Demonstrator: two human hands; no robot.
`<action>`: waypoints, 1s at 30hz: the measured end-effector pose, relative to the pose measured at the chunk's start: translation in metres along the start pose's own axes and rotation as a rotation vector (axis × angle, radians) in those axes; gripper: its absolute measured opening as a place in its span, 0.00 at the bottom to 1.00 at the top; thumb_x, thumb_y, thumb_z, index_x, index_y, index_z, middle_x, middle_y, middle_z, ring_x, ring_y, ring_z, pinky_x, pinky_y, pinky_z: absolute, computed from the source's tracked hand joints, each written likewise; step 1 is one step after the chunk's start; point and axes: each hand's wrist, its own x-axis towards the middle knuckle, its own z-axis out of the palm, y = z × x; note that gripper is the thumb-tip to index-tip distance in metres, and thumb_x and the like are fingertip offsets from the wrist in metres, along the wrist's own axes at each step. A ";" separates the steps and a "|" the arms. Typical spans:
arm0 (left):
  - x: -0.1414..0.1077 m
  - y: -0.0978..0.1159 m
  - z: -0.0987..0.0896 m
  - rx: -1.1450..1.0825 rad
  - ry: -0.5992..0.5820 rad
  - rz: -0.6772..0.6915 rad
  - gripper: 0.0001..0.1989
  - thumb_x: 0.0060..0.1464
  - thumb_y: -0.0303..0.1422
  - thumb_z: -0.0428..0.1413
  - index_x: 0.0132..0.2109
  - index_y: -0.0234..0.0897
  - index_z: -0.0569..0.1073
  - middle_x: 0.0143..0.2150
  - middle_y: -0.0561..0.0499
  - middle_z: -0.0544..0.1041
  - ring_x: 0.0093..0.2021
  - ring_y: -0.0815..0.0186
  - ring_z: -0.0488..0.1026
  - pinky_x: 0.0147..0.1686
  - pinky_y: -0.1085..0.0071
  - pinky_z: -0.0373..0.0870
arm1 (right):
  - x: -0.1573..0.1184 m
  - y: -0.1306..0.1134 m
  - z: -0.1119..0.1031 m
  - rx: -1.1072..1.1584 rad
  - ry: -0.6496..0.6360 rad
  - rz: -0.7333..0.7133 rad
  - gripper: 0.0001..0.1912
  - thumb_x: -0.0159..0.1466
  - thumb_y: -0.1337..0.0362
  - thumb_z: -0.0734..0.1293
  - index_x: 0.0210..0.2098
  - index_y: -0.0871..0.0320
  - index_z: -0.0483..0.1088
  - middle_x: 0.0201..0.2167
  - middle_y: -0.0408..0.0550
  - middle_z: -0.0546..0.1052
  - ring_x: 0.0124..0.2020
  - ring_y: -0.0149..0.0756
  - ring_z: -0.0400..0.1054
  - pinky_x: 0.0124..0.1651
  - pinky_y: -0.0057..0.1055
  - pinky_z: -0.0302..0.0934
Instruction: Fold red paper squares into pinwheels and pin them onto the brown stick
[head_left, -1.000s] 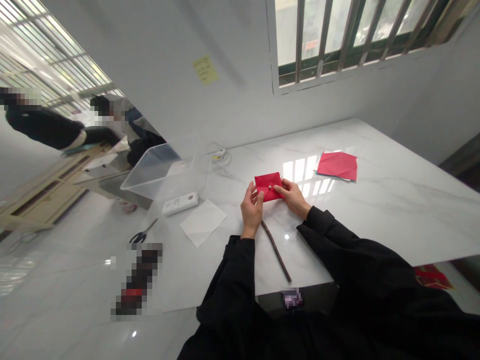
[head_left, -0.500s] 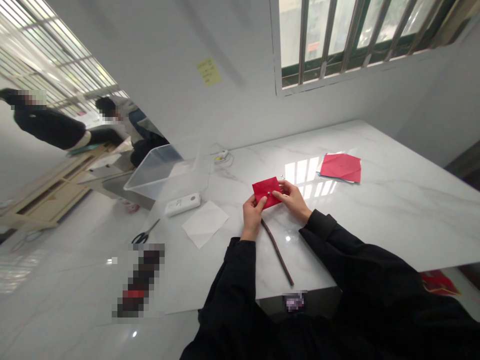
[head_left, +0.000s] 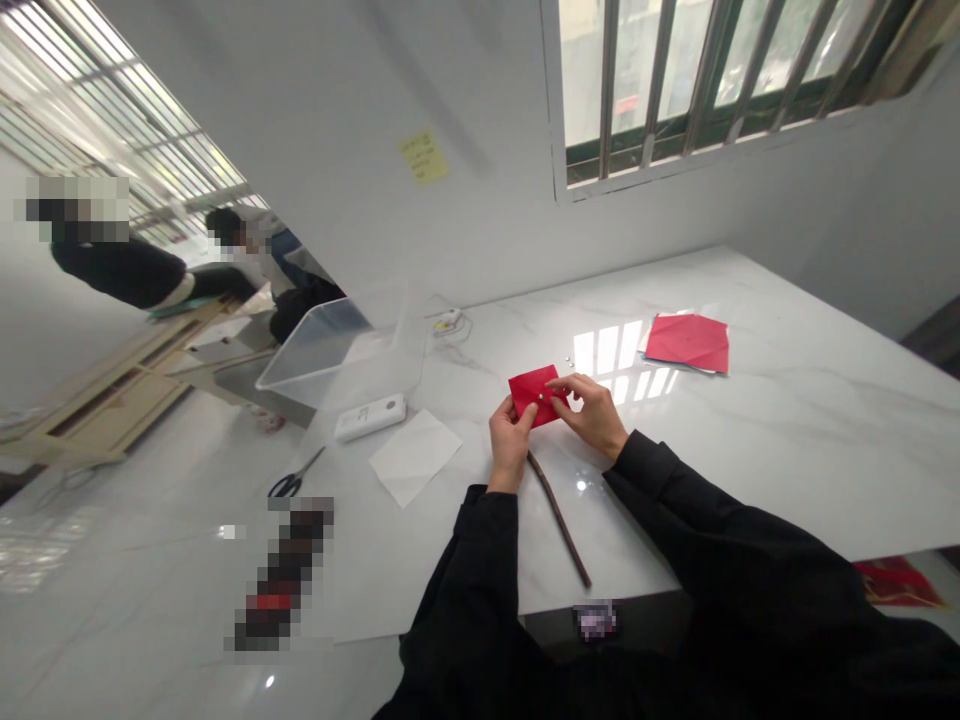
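A small red paper envelope [head_left: 529, 384] is held above the table, its flap side facing up. A tiny shiny bead [head_left: 541, 397] sits near its middle. My left hand [head_left: 510, 447] is closed on the envelope's lower left, thumb on the front and fingers behind. My right hand [head_left: 597, 415] is at the envelope's right side, thumb and index finger apart and their tips over its front, close to the bead. Whether those tips touch the paper is hard to tell. Below the hands, a thin dark brown stick [head_left: 559, 518] lies on the table.
On the white marbled table [head_left: 810, 430] are red sheets [head_left: 688, 342] at right, tiny beads behind the envelope, white paper [head_left: 416, 457], a white power bank [head_left: 371, 417], black scissors [head_left: 289, 484] and a clear plastic bin [head_left: 315, 345] at left. Two people sit beyond.
My right hand has let go of the envelope's right edge, and its thumb and index finger have lifted over the front. My left hand keeps its hold. The view has shifted slightly.
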 end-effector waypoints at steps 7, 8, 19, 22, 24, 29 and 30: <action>0.000 0.001 -0.001 0.095 -0.010 0.014 0.16 0.50 0.34 0.64 0.46 0.33 0.78 0.41 0.46 0.83 0.39 0.61 0.79 0.43 0.67 0.74 | -0.001 0.000 0.002 -0.025 -0.057 -0.029 0.09 0.64 0.64 0.71 0.44 0.54 0.77 0.38 0.48 0.78 0.41 0.41 0.70 0.46 0.36 0.65; 0.000 0.001 -0.001 0.101 -0.019 0.018 0.16 0.50 0.34 0.64 0.46 0.33 0.78 0.42 0.45 0.83 0.40 0.61 0.80 0.44 0.67 0.74 | -0.001 0.000 0.002 -0.023 -0.060 -0.023 0.08 0.64 0.65 0.71 0.43 0.54 0.77 0.38 0.48 0.79 0.40 0.40 0.70 0.45 0.36 0.65; -0.001 0.001 -0.002 0.195 -0.019 0.037 0.13 0.51 0.33 0.62 0.44 0.33 0.78 0.40 0.44 0.83 0.38 0.61 0.79 0.42 0.68 0.74 | -0.005 0.011 0.011 0.154 -0.078 0.108 0.05 0.63 0.63 0.70 0.37 0.56 0.78 0.32 0.45 0.80 0.31 0.35 0.72 0.38 0.33 0.68; -0.002 0.001 -0.003 0.199 -0.019 0.039 0.13 0.51 0.33 0.61 0.44 0.33 0.78 0.40 0.45 0.82 0.38 0.62 0.79 0.43 0.68 0.74 | -0.004 0.013 0.010 0.150 -0.063 0.123 0.06 0.63 0.63 0.70 0.38 0.56 0.78 0.33 0.46 0.81 0.32 0.35 0.73 0.39 0.33 0.69; -0.002 0.000 -0.003 0.207 -0.021 0.043 0.13 0.52 0.33 0.61 0.44 0.33 0.77 0.40 0.45 0.82 0.39 0.62 0.79 0.43 0.68 0.74 | -0.003 0.013 0.008 0.140 -0.065 0.131 0.05 0.63 0.63 0.69 0.37 0.56 0.78 0.33 0.46 0.81 0.32 0.35 0.74 0.40 0.33 0.70; 0.000 0.000 -0.004 0.244 0.034 0.060 0.12 0.52 0.33 0.61 0.44 0.34 0.76 0.40 0.45 0.82 0.38 0.62 0.79 0.42 0.69 0.74 | -0.001 0.018 0.003 0.108 -0.055 0.206 0.06 0.62 0.64 0.68 0.36 0.56 0.78 0.32 0.45 0.81 0.31 0.35 0.74 0.40 0.32 0.70; 0.000 0.000 -0.005 0.247 0.066 0.064 0.13 0.52 0.32 0.61 0.45 0.34 0.76 0.41 0.45 0.81 0.39 0.62 0.79 0.42 0.69 0.74 | -0.001 0.021 0.003 0.092 -0.054 0.234 0.06 0.61 0.64 0.68 0.36 0.57 0.78 0.32 0.45 0.81 0.31 0.35 0.74 0.39 0.32 0.69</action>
